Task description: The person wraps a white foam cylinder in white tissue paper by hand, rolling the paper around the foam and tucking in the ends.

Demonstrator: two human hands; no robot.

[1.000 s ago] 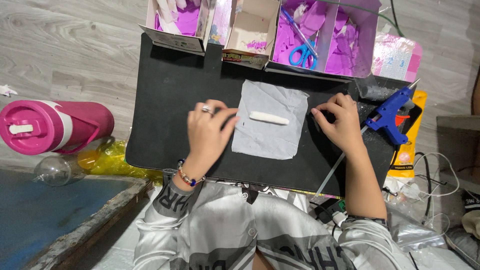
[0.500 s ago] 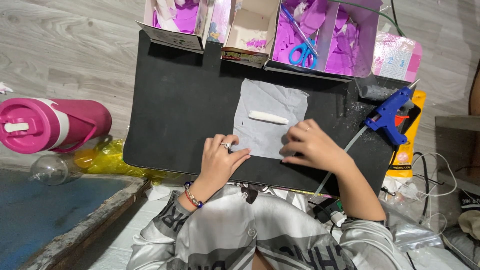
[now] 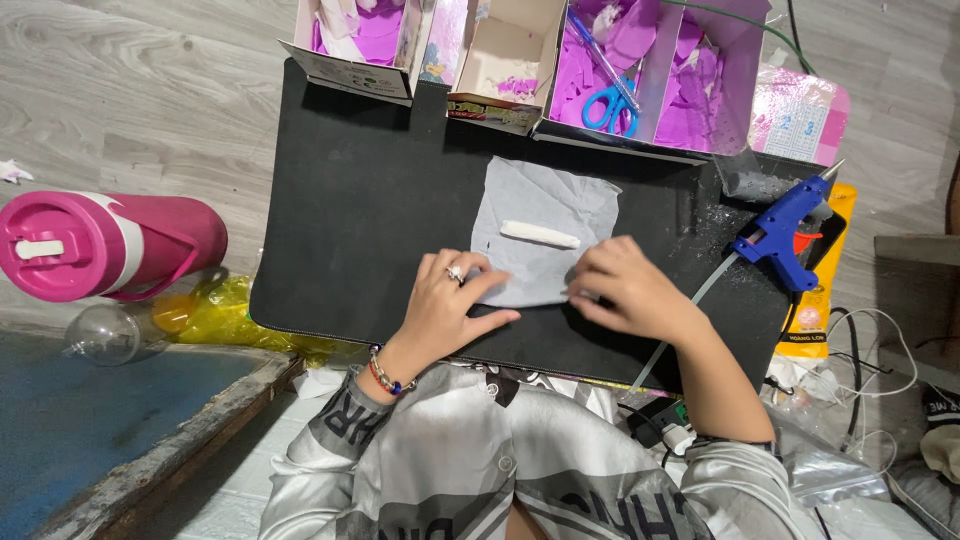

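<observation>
Grey sheet (image 3: 545, 230) lying flat near the middle of the black bench (image 3: 370, 210), with a small white stick (image 3: 540, 234) resting across it, roughly at centre. Left hand (image 3: 450, 310) at 7 o'clock of the sheet, fingers loosely spread, tips pressing or lifting the near left corner; exact pinch not clear. Right hand (image 3: 630, 290) at 5 o'clock, fingers curled together over the near right edge, apparently gripping it, though the fingertips stay hidden underneath.

Likely risks, judged from this layout:
- Thin, already creased sheet: uneven pull between the two hands, and a skewed fold or a tear along the near edge.
- White stick loose on top: any lift of the near edge tilting the sheet, and a roll toward 12 o'clock, off line.
- Blue glue gun (image 3: 785, 230) at 3 o'clock, its long clear stick running down past the right wrist: a sweep of the forearm, and a knock or a touch on the nozzle.
- Open boxes of purple scraps with blue scissors (image 3: 612, 105) at 12 o'clock: close enough for the sheet's far edge to slide under them.
- Pink bottle (image 3: 100, 245) at 9 o'clock on the floor, well apart, little concern.
</observation>
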